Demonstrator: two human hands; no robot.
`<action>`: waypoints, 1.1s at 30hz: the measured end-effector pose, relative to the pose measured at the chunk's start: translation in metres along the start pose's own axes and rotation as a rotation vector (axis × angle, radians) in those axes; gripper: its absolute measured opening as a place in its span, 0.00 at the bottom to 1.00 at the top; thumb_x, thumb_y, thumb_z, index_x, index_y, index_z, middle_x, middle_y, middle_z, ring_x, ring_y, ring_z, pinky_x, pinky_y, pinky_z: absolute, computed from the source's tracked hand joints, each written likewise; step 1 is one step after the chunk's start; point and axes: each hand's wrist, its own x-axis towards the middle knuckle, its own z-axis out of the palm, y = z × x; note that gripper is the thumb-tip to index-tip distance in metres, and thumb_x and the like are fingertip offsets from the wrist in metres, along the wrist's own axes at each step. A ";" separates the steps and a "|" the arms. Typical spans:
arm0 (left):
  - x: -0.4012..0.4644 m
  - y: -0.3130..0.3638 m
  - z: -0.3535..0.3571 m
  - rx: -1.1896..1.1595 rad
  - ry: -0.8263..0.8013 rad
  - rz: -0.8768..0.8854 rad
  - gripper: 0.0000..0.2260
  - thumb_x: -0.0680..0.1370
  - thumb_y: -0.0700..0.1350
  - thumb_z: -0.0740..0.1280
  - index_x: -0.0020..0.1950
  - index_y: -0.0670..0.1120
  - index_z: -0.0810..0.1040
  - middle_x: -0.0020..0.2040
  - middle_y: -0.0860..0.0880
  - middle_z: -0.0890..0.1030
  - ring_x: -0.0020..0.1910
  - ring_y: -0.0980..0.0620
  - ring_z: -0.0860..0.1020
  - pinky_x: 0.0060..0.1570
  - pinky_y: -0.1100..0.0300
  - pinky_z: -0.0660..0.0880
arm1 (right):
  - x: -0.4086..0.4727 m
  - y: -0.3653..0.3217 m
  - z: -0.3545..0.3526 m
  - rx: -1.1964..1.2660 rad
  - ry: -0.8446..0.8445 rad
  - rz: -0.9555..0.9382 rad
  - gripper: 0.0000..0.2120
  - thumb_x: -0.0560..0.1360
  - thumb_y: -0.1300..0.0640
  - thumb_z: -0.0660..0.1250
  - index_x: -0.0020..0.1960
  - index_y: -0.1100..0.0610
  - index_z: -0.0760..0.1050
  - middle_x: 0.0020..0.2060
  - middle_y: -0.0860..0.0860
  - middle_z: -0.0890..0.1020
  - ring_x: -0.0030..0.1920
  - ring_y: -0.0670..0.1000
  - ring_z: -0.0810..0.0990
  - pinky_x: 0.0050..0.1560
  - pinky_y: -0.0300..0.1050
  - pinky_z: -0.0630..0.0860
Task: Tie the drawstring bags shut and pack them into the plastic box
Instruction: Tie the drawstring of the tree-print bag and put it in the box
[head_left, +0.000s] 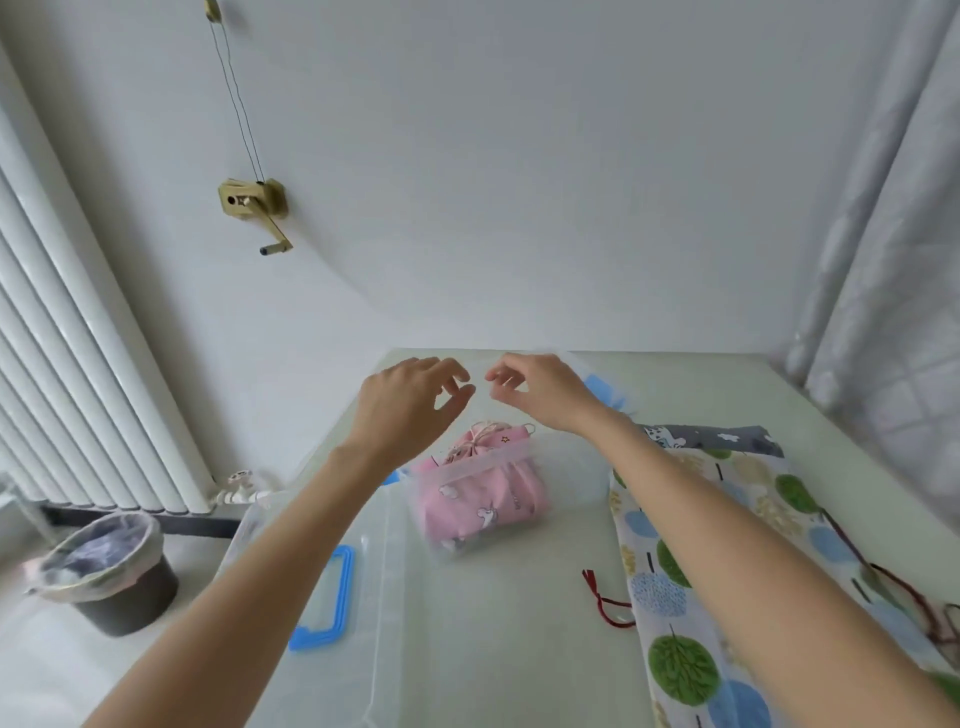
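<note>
A pink unicorn-print drawstring bag (483, 499), its cord tied at the top, lies inside the clear plastic box (470, 464) in the middle of the table. My left hand (410, 405) and my right hand (540, 389) hover side by side above the box's far end, fingers loosely curled and apart, with nothing visible in them. To the right of the box a tree-print drawstring bag (691, 571) lies flat, its dark red cord (608, 605) loose on the table. A grey printed bag (722, 439) lies beyond it.
The clear lid with a blue handle (327, 597) rests at the table's left edge. Another blue handle (602, 392) shows behind my right wrist. A lined bin (104, 571) stands on the floor at left, below a white radiator (78, 364). A curtain (893, 312) hangs at right.
</note>
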 end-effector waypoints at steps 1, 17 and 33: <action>-0.005 0.008 -0.002 -0.050 0.103 0.056 0.08 0.77 0.54 0.62 0.48 0.53 0.79 0.40 0.58 0.81 0.40 0.57 0.79 0.31 0.64 0.68 | -0.013 -0.004 -0.007 -0.026 0.095 -0.047 0.08 0.76 0.53 0.65 0.53 0.52 0.78 0.47 0.46 0.83 0.48 0.47 0.80 0.53 0.50 0.77; -0.149 0.174 0.055 -0.465 -0.598 -0.040 0.25 0.67 0.66 0.68 0.60 0.57 0.73 0.56 0.53 0.76 0.55 0.52 0.73 0.59 0.54 0.70 | -0.323 0.078 -0.036 -0.310 0.078 0.173 0.07 0.75 0.53 0.67 0.50 0.52 0.80 0.49 0.46 0.81 0.56 0.53 0.75 0.59 0.47 0.68; -0.176 0.154 0.031 -0.569 -0.741 -0.128 0.09 0.66 0.45 0.78 0.43 0.50 0.81 0.36 0.57 0.81 0.32 0.64 0.77 0.38 0.73 0.73 | -0.422 0.082 -0.063 -0.169 0.416 0.454 0.12 0.68 0.63 0.74 0.52 0.57 0.79 0.43 0.53 0.81 0.41 0.51 0.79 0.44 0.40 0.74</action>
